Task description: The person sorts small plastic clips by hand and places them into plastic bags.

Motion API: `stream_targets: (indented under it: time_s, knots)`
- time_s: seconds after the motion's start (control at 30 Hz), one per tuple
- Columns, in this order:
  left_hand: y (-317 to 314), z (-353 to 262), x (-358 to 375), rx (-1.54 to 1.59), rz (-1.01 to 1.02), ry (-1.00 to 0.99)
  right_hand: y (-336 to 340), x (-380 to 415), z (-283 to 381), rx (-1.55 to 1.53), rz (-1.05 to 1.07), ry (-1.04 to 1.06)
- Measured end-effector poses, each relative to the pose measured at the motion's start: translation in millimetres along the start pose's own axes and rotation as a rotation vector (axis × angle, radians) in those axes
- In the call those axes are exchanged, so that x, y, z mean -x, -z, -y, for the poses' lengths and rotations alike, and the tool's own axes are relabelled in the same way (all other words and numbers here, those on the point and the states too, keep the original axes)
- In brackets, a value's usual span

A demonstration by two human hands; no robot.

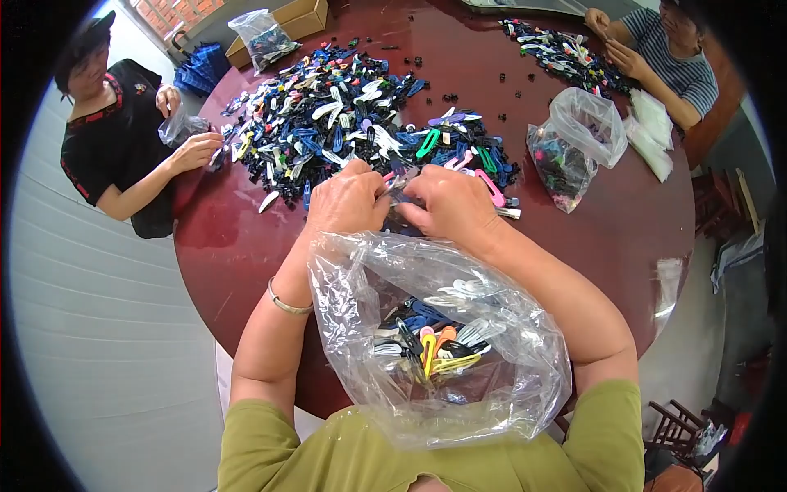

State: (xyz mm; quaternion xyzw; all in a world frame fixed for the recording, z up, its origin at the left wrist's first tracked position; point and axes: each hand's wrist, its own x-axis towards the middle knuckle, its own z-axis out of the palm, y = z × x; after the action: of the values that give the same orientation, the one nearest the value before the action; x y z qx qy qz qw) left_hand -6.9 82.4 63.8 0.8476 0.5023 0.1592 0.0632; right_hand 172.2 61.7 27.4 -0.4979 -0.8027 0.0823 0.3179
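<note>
My left hand (351, 201) and my right hand (455, 205) are close together at the near edge of a large pile of hair clips (328, 111). The fingers of both are bent and pinched around something small, partly clear and partly dark, that I cannot make out. Black, navy, white, green and pink snap clips lie about the hands, among them a pink clip (492, 190) beside my right hand. Between my forearms an open clear plastic bag (344, 320) holds several sorted snap clips, with a yellow clip (429, 354) among black, white, orange and navy ones.
A round dark-red table (590, 254) bears everything. Toward the right stands a clear bag of clips (566, 156), near flat clear bags (652, 123). A person (123, 139) at left and another (676, 61) at right handle small items. A cardboard box (299, 20) sits at the back.
</note>
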Motion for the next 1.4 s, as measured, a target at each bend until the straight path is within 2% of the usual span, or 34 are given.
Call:
stream_targets:
  time_s: [0.23,0.3,0.37,0.43,0.47,0.57,0.63,0.7,0.8,0.9,1.03,1.13,1.23,1.27,1.4]
  knots:
    - [0.6,2.1,-0.8,0.005,0.008,0.022,49.2,-7.0,-7.6,-0.496,0.114,-0.259]
    - [-0.5,3.3,-0.7,-0.004,0.007,0.019,74.7,-7.1,-4.0,-0.743,0.177,-0.313]
    - [-1.7,4.7,-0.5,-0.005,0.006,0.032,100.3,-6.9,6.7,-0.821,0.307,-0.221]
    - [-1.2,4.5,-0.9,-0.012,0.014,0.044,115.5,0.4,21.2,-0.882,0.4,0.022]
    - [0.5,2.8,-1.3,-0.017,0.024,0.048,122.5,3.1,28.2,-0.933,0.538,0.037]
    - [0.3,2.3,-1.0,-0.025,0.023,0.042,119.6,5.0,40.7,-0.899,0.634,0.09]
    - [-0.7,2.7,-0.5,-0.026,0.01,0.028,94.8,1.1,38.4,-0.8,0.263,-0.007]
    - [-0.9,3.5,-0.1,-0.024,0.002,0.01,59.5,-5.7,10.7,-0.419,0.057,-0.004]
    - [-0.9,5.8,-0.4,-0.041,-0.017,-0.038,20.4,-6.0,-15.5,-0.112,-0.1,0.184]
    - [-1.5,8.0,-1.5,-0.058,0.002,-0.046,4.6,-11.7,-18.4,0.114,-0.174,0.306]
    - [0.1,7.4,-1.4,-0.064,0.018,-0.051,1.2,-12.2,-17.1,0.163,-0.159,0.298]
    - [2.0,7.2,-1.2,-0.029,0.01,-0.041,4.7,-10.1,-18.0,0.108,-0.18,0.311]
    - [5.8,5.6,-2.1,0.01,0.009,0.01,13.2,-6.5,-20.4,-0.074,-0.134,0.212]
    - [5.7,5.4,-2.6,0.003,0.009,0.021,18.8,-4.8,-20.1,-0.135,-0.057,0.14]
    - [2.0,6.5,-3.2,-0.023,0.016,0.047,18.9,-4.8,-24.4,-0.088,-0.066,0.166]
